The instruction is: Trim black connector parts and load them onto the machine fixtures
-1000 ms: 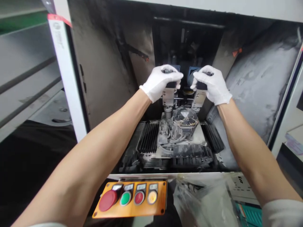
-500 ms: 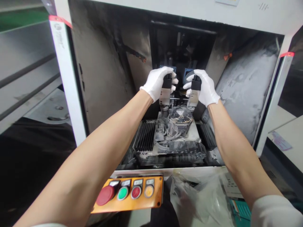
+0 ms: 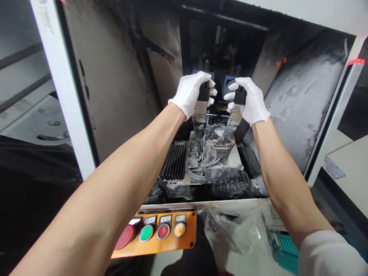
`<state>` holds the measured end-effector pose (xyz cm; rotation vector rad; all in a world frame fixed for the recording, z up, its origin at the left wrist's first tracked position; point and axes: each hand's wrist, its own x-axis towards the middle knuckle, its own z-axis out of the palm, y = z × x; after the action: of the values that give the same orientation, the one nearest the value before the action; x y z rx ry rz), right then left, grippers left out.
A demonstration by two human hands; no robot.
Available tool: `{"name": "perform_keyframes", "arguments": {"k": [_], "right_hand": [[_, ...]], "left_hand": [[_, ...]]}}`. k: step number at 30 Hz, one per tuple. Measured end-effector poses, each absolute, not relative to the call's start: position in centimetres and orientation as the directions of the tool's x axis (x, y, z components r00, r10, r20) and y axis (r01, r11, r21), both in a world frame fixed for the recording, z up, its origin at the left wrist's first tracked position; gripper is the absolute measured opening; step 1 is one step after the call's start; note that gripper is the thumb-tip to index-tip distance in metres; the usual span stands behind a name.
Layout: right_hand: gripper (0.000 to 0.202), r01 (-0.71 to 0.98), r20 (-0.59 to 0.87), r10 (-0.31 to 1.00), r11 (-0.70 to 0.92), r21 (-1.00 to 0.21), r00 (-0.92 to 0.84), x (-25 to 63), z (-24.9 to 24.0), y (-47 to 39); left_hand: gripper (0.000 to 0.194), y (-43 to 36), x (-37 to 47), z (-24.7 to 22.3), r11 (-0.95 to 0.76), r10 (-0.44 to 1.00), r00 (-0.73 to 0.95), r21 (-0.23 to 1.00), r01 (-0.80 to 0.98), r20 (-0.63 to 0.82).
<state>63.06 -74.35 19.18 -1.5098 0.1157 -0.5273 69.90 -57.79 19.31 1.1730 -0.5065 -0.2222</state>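
Inside the machine, my left hand [image 3: 189,94], in a white glove, curls around the top of the left upright metal block [image 3: 199,112], which has a black upper part. My right hand [image 3: 254,100], also gloved in white, is wrapped around the black upper part of the matching right metal block [image 3: 235,114]. The fingers of both hands bend inward over the blocks and face each other across a gap. Behind the right fingertips shows the edge of a grey round disc [image 3: 227,89]. A thin rod [image 3: 217,115] spans between the two blocks.
Below the blocks sits a dusty motor-like unit [image 3: 219,142] with cables, flanked by black bellows [image 3: 174,161]. An orange button panel [image 3: 155,248] is at the front, beside a clear plastic bag [image 3: 238,234]. A teal container [image 3: 287,255] stands lower right.
The camera view has shifted and tilted slightly, so the machine frame sits further left and higher. Both hands stay at the tops of the same blocks, with little change in their fingers.
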Motion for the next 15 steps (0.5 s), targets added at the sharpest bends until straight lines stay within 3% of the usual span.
{"name": "perform_keyframes", "arguments": {"k": [4,8,15], "right_hand": [[0.021,0.262,0.225,-0.479,0.011,-0.965,0.848,62.5,19.9,-73.1],[0.029,0.187,0.172,-0.483,-0.016,-0.982,0.859,62.5,20.2,-72.9],[0.038,0.256,0.233,-0.419,-0.001,-0.967,0.878,63.5,19.1,-74.8]], "left_hand": [[0.020,-57.7,70.1,19.3,0.418,-0.457,0.842,0.905,-0.081,0.286],[0.021,-57.8,69.9,19.4,0.406,-0.399,0.870,0.906,-0.117,0.291],[0.024,-58.1,69.3,19.2,0.457,-0.357,0.887,0.883,-0.106,0.292]]}}
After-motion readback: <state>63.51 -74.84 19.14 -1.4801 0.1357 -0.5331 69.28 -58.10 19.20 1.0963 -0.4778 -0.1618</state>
